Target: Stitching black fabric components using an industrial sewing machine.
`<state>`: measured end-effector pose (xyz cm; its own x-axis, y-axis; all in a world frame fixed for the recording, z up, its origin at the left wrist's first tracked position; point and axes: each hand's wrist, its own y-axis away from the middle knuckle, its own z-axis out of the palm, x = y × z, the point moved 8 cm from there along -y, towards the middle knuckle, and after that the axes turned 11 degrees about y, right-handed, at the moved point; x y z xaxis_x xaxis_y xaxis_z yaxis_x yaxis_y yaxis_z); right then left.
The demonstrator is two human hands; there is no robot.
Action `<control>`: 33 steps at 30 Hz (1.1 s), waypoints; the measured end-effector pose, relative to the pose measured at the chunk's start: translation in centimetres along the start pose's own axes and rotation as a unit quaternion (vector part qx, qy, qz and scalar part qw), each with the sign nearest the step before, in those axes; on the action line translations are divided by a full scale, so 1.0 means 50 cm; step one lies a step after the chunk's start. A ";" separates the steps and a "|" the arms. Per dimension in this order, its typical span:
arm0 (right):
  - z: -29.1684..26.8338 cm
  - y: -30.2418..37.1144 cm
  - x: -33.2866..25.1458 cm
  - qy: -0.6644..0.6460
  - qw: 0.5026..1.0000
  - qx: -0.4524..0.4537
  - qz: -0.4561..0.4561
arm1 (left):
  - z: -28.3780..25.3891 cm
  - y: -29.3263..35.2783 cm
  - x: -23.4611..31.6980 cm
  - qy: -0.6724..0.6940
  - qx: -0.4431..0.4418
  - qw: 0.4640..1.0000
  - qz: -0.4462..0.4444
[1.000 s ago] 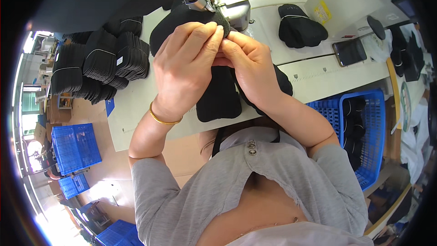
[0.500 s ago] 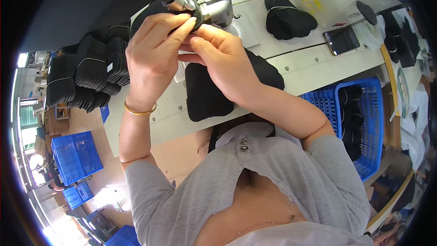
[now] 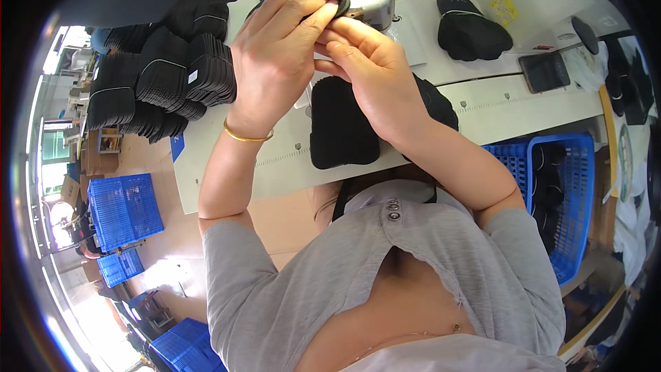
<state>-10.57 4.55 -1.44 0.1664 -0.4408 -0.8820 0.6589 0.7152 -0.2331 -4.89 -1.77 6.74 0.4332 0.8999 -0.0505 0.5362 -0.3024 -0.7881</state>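
Note:
At the sewing machine (image 3: 375, 5), both hands are close together just in front of its presser area. With fingers pinched, my left hand (image 3: 275, 55) grips the edge of a black fabric piece (image 3: 343, 5), a gold bangle on that wrist. Beside it, my right hand (image 3: 379, 76) has thumb and fingers closed at the same edge; its fingertips are partly hidden. Below the hands a black padded fabric panel (image 3: 342, 127) lies on the table, its right part passing behind my right wrist. The needle point is hidden by the fingers.
Stacks of tied black fabric pieces (image 3: 163, 72) stand at the left. On the white table (image 3: 275, 165) are a tied black bundle (image 3: 474, 31) and a phone (image 3: 544, 72). A blue basket (image 3: 582, 213) with black bundles stands at right; blue crates (image 3: 124, 210) are on the floor at left.
The view has shifted, so the whole scene sits farther right and slightly higher. Both hands stay pinched on the black fabric at the machine, with little visible change in grip.

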 end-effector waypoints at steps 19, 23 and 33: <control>-0.007 0.009 -0.005 0.027 1.000 0.001 0.004 | 0.010 -0.016 0.028 -0.111 -0.038 0.992 -0.040; -0.012 0.011 -0.007 0.045 0.999 0.009 0.019 | 0.011 -0.022 0.029 -0.121 -0.051 0.989 -0.064; -0.028 0.018 -0.010 0.075 0.997 0.015 0.020 | 0.013 -0.032 0.025 -0.086 -0.022 0.994 -0.066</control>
<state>-11.08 6.16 -1.77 0.0833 -0.3256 -0.9418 0.6767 0.7123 -0.1864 -5.66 0.04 7.55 0.2288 0.9719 -0.0561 0.6122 -0.1884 -0.7679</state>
